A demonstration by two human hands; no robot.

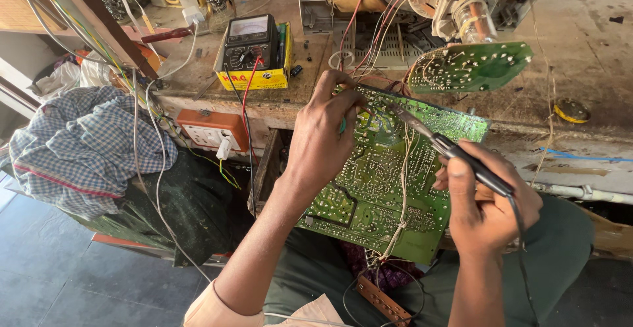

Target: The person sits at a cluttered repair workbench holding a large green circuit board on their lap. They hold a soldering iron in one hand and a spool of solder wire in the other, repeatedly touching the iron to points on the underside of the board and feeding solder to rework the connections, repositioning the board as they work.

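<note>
Large green circuit board [376, 188], solder side up, tilted from the person's lap up against the edge of the bench [580, 70]. The left hand [323, 136] grips the board's upper left edge, fingers curled over it. The right hand [484, 205], at the board's right edge, is closed around a black-handled soldering iron [455, 152] whose tip rests on the board's upper area, just right of the left hand. Above the board, a smaller green circuit board [471, 66] hangs on wires; to the upper left of the board, an analogue multimeter [250, 43] sits on a yellow box [260, 80].
</note>
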